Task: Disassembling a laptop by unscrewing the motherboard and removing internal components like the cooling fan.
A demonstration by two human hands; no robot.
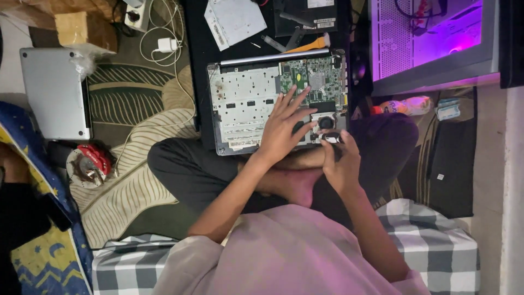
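Note:
An opened laptop chassis (245, 106) lies on a low black table, its metal frame on the left and a green circuit board (319, 76) on the right. My left hand (284, 128) rests flat on the chassis with fingers spread, next to the round black fan (326, 122). My right hand (341, 161) is at the chassis's near right corner, fingers curled around a small dark object that I cannot make out. My crossed legs in dark trousers sit just below the laptop.
A closed silver laptop (54, 93) lies at left on a leaf-patterned rug. A white charger and cable (166, 45), an orange-handled tool (312, 45), a white panel (234, 21), a red and silver round part (90, 164) and a purple-lit computer case (436, 38) surround the table.

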